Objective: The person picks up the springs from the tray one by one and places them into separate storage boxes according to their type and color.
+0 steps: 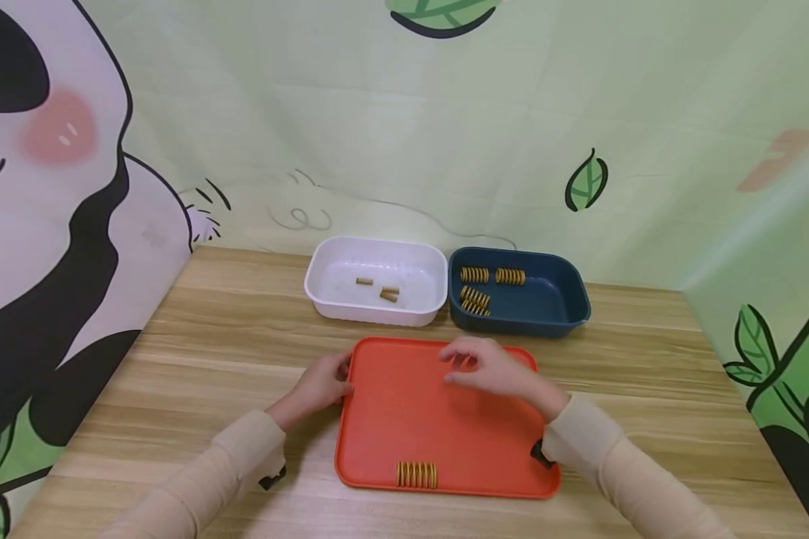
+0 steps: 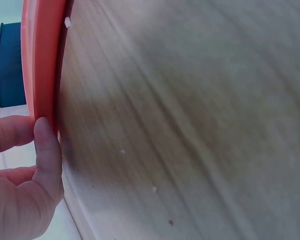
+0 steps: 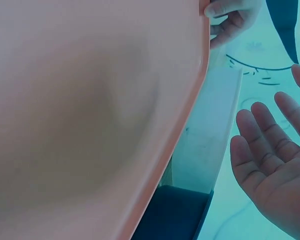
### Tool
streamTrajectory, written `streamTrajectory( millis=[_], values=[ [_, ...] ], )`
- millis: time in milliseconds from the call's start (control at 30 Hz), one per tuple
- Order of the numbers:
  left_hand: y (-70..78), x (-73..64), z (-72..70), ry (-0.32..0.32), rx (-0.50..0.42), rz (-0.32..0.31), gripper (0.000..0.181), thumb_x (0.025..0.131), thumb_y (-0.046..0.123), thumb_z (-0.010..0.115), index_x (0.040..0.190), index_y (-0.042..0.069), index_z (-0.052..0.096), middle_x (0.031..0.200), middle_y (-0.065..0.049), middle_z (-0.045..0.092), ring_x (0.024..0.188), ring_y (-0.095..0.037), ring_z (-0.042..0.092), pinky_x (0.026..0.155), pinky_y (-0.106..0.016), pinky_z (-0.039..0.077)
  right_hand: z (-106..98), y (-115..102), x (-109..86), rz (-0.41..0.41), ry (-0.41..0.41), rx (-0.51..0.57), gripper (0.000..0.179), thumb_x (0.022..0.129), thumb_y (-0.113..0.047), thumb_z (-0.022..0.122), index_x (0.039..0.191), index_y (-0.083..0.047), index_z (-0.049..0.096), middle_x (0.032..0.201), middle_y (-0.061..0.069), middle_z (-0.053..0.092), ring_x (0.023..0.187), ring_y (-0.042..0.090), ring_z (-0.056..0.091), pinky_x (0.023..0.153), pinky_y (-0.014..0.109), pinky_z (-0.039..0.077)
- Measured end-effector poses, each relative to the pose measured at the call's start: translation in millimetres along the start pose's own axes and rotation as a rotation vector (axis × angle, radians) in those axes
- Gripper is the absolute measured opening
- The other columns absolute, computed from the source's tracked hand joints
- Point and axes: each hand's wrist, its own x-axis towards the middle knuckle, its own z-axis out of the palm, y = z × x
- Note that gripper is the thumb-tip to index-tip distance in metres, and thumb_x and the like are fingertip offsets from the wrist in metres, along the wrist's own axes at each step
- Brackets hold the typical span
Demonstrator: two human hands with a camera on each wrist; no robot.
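Observation:
My left hand (image 1: 321,383) grips the left rim of a red tray (image 1: 391,397); in the left wrist view, the thumb and a finger meet at the tray's edge (image 2: 44,65). Above the tray's upper right part hovers my right hand (image 1: 488,365), holding nothing. Its fingers (image 3: 270,132) are spread and loosely bent in the right wrist view. On the tray, by its near edge, lies a yellow-brown coil spring (image 1: 416,474), which neither hand touches.
Behind the tray stands a white bin (image 1: 377,313) with several small brown cylinders inside. Right beside it is a dark blue bin (image 1: 546,299) holding several coil springs (image 1: 510,276) toward its left. A printed cloth backdrop (image 1: 350,142) rises behind the wooden table (image 1: 236,329).

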Motion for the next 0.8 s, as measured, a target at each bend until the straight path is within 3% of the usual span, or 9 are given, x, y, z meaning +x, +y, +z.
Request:
streamTrajectory(
  millis=[200, 600, 800],
  values=[
    [-0.5, 0.1, 0.3, 0.001, -0.005, 0.007, 0.064, 0.071, -0.010, 0.057, 0.131, 0.001, 0.040, 0.080, -0.011, 0.058, 0.052, -0.012, 0.049, 0.044, -0.025, 0.045, 5, -5, -3.7, 0.033, -0.069, 0.026, 0.035, 0.078, -0.020, 0.065, 0.107, -0.002, 0.059, 0.102, 0.013, 0.061, 0.088, 0.025, 0.055, 0.079, 0.037, 0.047],
    [1.5, -0.5, 1.0, 0.005, -0.004, -0.011, 0.063, 0.071, -0.010, 0.056, 0.130, 0.004, 0.042, 0.080, -0.010, 0.057, 0.053, -0.013, 0.050, 0.045, -0.025, 0.045, 9, -10, -8.5, 0.001, -0.094, 0.014, 0.032, 0.078, -0.020, 0.065, 0.106, -0.005, 0.060, 0.101, 0.011, 0.062, 0.088, 0.025, 0.056, 0.078, 0.034, 0.048],
    [-1.6, -0.1, 0.4, 0.002, -0.012, 0.034, 0.061, 0.070, -0.010, 0.055, 0.129, 0.000, 0.042, 0.079, -0.010, 0.057, 0.053, -0.012, 0.051, 0.046, -0.025, 0.047, 15, -11, -11.5, 0.005, -0.153, 0.021, 0.032, 0.079, -0.020, 0.064, 0.108, -0.006, 0.059, 0.104, 0.010, 0.061, 0.089, 0.023, 0.055, 0.079, 0.034, 0.048]
  ],
)
